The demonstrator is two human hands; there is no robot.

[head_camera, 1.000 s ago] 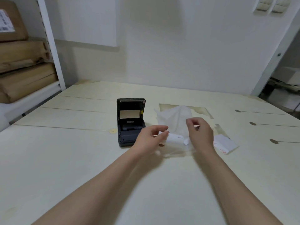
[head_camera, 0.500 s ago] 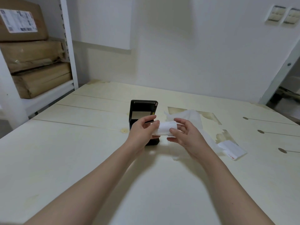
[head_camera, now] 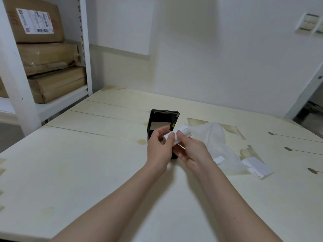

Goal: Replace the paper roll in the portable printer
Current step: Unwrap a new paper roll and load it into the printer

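Observation:
A small black portable printer stands on the pale wooden table with its lid raised toward the wall. Its paper bay is hidden behind my hands. A white paper roll is held just above and in front of the printer, tilted up to the right. My left hand grips the roll's left end with curled fingers. My right hand pinches the roll from the right and below, thumb on top.
A crumpled clear plastic wrapper lies right of the printer, and a flat white packet with red print lies beyond it. A white shelf with brown parcels stands at the left. Dark knots mark the table's right edge.
Both hands lifted the roll out of the wrapper and carried it left, over the printer. The camera also swung left and closer.

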